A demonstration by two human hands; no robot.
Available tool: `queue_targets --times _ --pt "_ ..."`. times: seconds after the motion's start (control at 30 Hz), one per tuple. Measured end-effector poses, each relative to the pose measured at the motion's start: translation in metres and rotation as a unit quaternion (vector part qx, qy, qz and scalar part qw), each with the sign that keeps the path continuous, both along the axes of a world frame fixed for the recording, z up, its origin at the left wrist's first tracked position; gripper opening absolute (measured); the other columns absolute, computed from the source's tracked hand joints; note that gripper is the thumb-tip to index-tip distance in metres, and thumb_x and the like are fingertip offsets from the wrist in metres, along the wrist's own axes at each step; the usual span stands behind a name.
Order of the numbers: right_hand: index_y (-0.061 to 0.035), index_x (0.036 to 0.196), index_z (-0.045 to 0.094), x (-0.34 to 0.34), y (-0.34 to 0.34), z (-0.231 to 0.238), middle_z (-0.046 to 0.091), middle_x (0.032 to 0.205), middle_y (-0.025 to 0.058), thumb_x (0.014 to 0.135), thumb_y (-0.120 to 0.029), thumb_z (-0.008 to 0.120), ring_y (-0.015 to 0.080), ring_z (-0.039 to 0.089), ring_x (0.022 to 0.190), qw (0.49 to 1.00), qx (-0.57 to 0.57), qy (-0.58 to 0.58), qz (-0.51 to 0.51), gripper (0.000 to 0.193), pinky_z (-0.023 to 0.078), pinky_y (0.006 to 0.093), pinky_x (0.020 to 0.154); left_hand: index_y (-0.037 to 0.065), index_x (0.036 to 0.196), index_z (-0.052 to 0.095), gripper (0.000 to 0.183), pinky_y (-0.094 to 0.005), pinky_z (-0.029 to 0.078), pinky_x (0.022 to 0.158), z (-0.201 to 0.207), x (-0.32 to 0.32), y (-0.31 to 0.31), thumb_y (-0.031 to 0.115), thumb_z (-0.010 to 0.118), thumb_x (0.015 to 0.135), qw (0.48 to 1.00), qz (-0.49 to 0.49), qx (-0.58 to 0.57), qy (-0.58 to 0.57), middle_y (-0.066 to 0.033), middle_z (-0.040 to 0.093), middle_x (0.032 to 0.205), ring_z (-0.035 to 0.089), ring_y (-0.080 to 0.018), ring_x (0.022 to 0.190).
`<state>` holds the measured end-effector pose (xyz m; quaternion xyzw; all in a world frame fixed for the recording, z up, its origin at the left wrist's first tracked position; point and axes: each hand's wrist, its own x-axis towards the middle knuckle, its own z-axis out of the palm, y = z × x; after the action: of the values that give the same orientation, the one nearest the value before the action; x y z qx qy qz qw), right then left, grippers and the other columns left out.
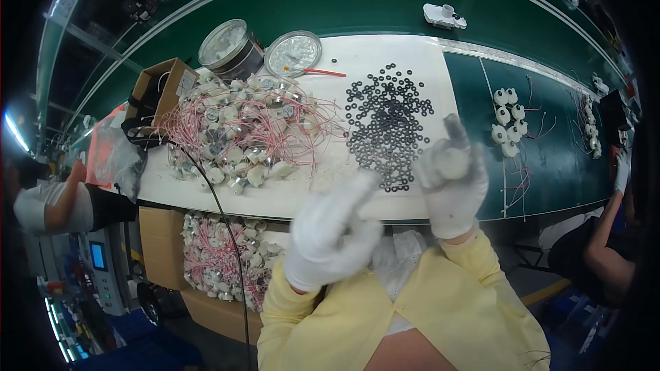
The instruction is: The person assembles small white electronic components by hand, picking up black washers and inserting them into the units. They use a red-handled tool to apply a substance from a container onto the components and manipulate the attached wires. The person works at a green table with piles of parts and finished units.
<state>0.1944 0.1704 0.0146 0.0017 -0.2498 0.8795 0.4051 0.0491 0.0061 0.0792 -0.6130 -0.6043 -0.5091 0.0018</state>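
Observation:
My right hand, in a white glove with a darkened fingertip, is raised at the front edge of the table, right of the black rings. Its fingers are closed on a round white part, which is blurred; any wires on it cannot be made out. My left hand, also gloved in white, hovers off the table's front edge. Its forefinger stretches up and to the right, apart from the thumb, and I see nothing in it. Many small black rings lie spread on the white sheet beyond both hands.
Left of the rings lies a heap of small motors with pink wires. Behind it stand an open tin, its round lid and a red stick. White assembled parts rest rightward on green. People work at both sides.

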Motion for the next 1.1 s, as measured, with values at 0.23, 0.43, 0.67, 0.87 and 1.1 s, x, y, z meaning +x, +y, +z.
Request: queue_targets --times 0.23,0.43,0.67,0.87,1.1 --pt "-0.0032 0.123 0.068 0.025 -0.012 0.021 0.050 0.053 0.0039 0.106 -0.055 0.048 0.0116 0.033 0.033 0.926 -0.283 -0.087 0.237 0.058 0.031 0.0280 0.036 0.006 0.100 0.075 0.018 -0.0436 0.049 0.066 -0.016 -0.119 0.111 0.020 0.070 0.089 0.912 0.236 -0.134 0.308 -0.0118 0.074 0.086 0.069 -0.0287 0.076" --pt "0.0011 0.116 0.069 0.087 0.014 0.002 0.060 0.062 0.0058 0.105 -0.047 0.052 0.0112 0.042 0.040 0.963 -0.135 -0.126 0.194 0.053 0.034 0.0261 0.041 0.013 0.078 0.074 0.017 -0.0465 0.042 0.073 -0.056 -0.144 0.115 0.027 0.069 0.087 0.796 0.252 -0.245 0.493 -0.0070 0.073 0.083 0.067 -0.0268 0.089" --pt "-0.0030 0.113 0.072 0.115 0.044 0.029 0.067 0.072 0.0016 0.098 -0.032 0.064 0.0056 0.054 0.053 0.781 0.315 -0.538 -0.022 0.034 0.042 0.0225 0.051 0.013 0.082 0.073 0.019 -0.0477 0.044 0.077 -0.063 -0.120 0.103 0.030 0.069 0.087 0.761 0.310 -0.292 0.489 -0.0069 0.073 0.087 0.067 -0.0296 0.095" --pt "-0.0129 0.103 0.072 0.094 0.049 0.006 0.065 0.067 0.0061 0.090 -0.037 0.073 0.0254 0.064 0.058 0.362 0.716 -0.570 -0.178 0.027 0.047 0.0395 0.053 0.013 0.085 0.074 0.020 -0.0480 0.044 0.079 -0.070 -0.111 0.116 0.032 0.069 0.087 0.724 0.360 -0.365 0.461 -0.0076 0.074 0.084 0.068 -0.0294 0.095" --pt "-0.0115 0.104 0.071 0.091 0.063 -0.001 0.068 0.070 0.0101 0.091 -0.040 0.072 0.0303 0.067 0.062 0.412 0.689 -0.566 -0.185 0.031 0.051 0.0424 0.056 0.014 0.081 0.071 0.017 -0.0488 0.044 0.084 -0.076 -0.110 0.108 0.028 0.065 0.089 0.725 0.327 -0.287 0.535 -0.0090 0.073 0.078 0.067 -0.0316 0.092"
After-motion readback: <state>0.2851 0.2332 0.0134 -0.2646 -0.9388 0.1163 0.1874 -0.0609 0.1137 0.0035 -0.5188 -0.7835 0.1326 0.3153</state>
